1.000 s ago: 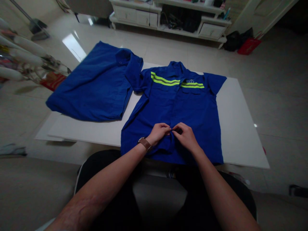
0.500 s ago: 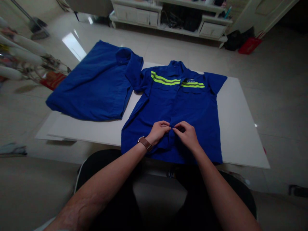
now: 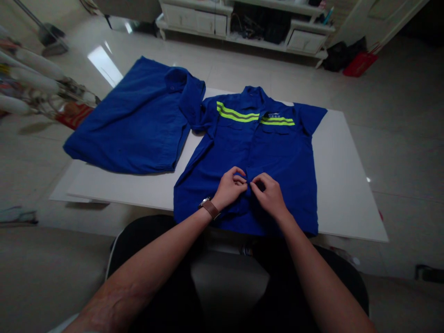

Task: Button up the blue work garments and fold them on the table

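A blue work shirt (image 3: 277, 159) with yellow-green reflective stripes lies front side up, its collar pointing away from me. My left hand (image 3: 231, 187), with a brown-strapped watch (image 3: 209, 207) at the wrist, pinches the cloth at the front placket on the lower part of the shirt. Close beside it, my right hand (image 3: 268, 193) pinches the other edge of the same placket with thumb and forefinger. Fingertips of both hands nearly meet there; any button between them is too small to see. To the left lies a folded blue garment (image 3: 132, 120), apart from my hands.
Both garments rest on a white table (image 3: 347, 185). A white cabinet (image 3: 208, 23) stands beyond it across the tiled floor. At the right back is a red bag (image 3: 360, 64), and at the left a dustpan (image 3: 52, 41). My dark-clad legs are under the near edge.
My left hand's fingers have lifted and curled slightly at the placket. My right hand stays pinched in nearly the same place. The shirt and folded garment have not moved on the table.
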### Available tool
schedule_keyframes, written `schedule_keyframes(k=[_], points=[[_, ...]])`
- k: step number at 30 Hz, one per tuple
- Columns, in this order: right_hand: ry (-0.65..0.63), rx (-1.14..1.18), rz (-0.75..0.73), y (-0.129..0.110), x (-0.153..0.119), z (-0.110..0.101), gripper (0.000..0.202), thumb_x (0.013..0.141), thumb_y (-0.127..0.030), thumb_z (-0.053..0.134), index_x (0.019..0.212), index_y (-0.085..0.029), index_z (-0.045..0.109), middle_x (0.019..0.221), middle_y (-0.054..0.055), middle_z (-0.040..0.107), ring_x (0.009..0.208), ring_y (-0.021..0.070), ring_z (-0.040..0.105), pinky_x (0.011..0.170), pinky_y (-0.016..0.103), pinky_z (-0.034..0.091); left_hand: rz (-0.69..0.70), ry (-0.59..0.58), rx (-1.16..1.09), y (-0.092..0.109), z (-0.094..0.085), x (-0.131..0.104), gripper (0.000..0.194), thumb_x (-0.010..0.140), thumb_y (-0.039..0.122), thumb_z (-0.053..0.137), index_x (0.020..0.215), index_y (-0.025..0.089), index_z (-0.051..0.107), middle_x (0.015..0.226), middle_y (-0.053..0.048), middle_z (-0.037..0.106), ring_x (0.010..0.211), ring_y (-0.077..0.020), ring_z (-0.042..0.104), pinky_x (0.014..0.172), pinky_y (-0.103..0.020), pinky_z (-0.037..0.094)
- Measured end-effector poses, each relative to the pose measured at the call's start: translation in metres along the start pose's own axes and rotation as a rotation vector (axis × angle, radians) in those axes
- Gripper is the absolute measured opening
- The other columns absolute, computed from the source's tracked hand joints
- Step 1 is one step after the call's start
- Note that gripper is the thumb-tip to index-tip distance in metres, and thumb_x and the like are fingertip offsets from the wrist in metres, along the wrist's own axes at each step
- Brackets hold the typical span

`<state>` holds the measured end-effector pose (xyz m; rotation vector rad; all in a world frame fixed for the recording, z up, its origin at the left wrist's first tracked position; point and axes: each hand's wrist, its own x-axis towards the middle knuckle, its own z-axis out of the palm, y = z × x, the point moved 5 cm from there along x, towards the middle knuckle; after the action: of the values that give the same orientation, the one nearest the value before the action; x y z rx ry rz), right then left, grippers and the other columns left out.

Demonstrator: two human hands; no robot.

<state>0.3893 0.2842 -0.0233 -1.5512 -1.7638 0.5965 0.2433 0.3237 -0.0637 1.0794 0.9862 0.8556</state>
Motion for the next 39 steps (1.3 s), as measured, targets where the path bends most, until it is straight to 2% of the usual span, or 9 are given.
schedule_keyframes(k=[7,12,17,20,23,26,30,34,39], points=[[0.009,0.13,0.191,0.019,0.002,0.003,0.014,0.084,-0.032,0.06,0.075,-0.022,0.061,0.08,0.003,0.064,0.076,0.0192,0.057,0.072,0.032,0.043,-0.082,-0.047,0.057,-0.003,-0.002,0.002,0.037,0.068,0.009,0.074,0.097,0.019,0.052,0.069,0.005,0.068,0.05,-0.0053,0.054,0.053,-0.017,0.039],[-0.165,0.233,0.364,0.043,-0.002,0.017,0.019,0.085,-0.04,0.058,0.077,-0.022,0.058,0.07,0.001,0.06,0.068,0.0185,0.053,0.066,0.031,0.043,0.039,-0.072,0.32,0.006,-0.002,-0.001,0.032,0.071,0.006,0.068,0.098,0.019,0.057,0.07,0.005,0.068,0.057,-0.0085,0.058,0.057,-0.019,0.042],[-0.021,-0.204,0.132,0.037,0.0,0.001,0.016,0.093,-0.032,0.051,0.093,-0.021,0.064,0.101,0.012,0.068,0.101,0.028,0.061,0.092,0.042,0.048,0.234,-0.079,0.755,0.015,-0.005,-0.005,0.011,0.085,0.016,0.061,0.095,0.019,0.061,0.087,-0.002,0.07,0.081,-0.0166,0.064,0.077,-0.029,0.051],[-0.15,-0.278,0.072,0.031,-0.004,0.005,0.025,0.096,-0.025,0.049,0.114,-0.021,0.065,0.122,0.013,0.068,0.114,0.0275,0.062,0.099,0.04,0.048,0.267,-0.159,1.07,0.011,-0.006,-0.008,0.015,0.086,0.018,0.062,0.101,0.019,0.065,0.106,-0.009,0.069,0.102,-0.0235,0.063,0.091,-0.035,0.051],[-0.317,-0.397,0.118,0.028,-0.008,0.011,0.031,0.098,-0.024,0.049,0.125,-0.021,0.064,0.127,0.012,0.07,0.113,0.0269,0.065,0.094,0.037,0.05,0.185,-0.325,1.256,0.0,-0.005,-0.012,0.025,0.085,0.021,0.064,0.11,0.018,0.066,0.114,-0.012,0.068,0.105,-0.0262,0.065,0.089,-0.035,0.052],[-0.398,-0.539,0.174,0.027,-0.01,0.011,0.027,0.1,-0.027,0.049,0.119,-0.023,0.068,0.114,0.011,0.075,0.1,0.0271,0.07,0.083,0.035,0.049,0.106,-0.486,1.321,-0.007,-0.002,-0.017,0.026,0.078,0.025,0.073,0.104,0.021,0.069,0.105,-0.009,0.071,0.096,-0.0262,0.068,0.081,-0.033,0.053],[-0.367,-0.554,0.165,0.028,-0.011,0.012,0.02,0.098,-0.03,0.056,0.112,-0.024,0.07,0.104,0.01,0.076,0.09,0.0265,0.069,0.074,0.034,0.047,-0.06,-0.634,1.247,-0.016,0.003,-0.025,0.019,0.061,0.012,0.081,0.074,0.024,0.072,0.076,-0.004,0.071,0.076,-0.023,0.068,0.072,-0.029,0.051],[-0.305,-0.499,0.013,0.023,-0.013,0.019,0.04,0.097,-0.025,0.057,0.136,-0.025,0.061,0.115,0.011,0.068,0.101,0.0259,0.065,0.075,0.033,0.048,-0.213,-0.787,1.09,-0.036,0.012,-0.039,0.026,0.05,0.001,0.078,0.05,0.023,0.066,0.048,0.0,0.061,0.052,-0.0188,0.06,0.063,-0.029,0.05],[-0.329,-0.502,0.007,0.026,-0.015,0.026,0.039,0.096,-0.013,0.05,0.128,-0.026,0.068,0.115,0.011,0.063,0.09,0.0227,0.063,0.067,0.032,0.044,-0.62,-1.054,0.902,-0.078,0.02,-0.073,0.03,0.044,-0.006,0.075,0.04,0.02,0.059,0.039,-0.003,0.058,0.039,-0.0213,0.057,0.048,-0.032,0.049]])
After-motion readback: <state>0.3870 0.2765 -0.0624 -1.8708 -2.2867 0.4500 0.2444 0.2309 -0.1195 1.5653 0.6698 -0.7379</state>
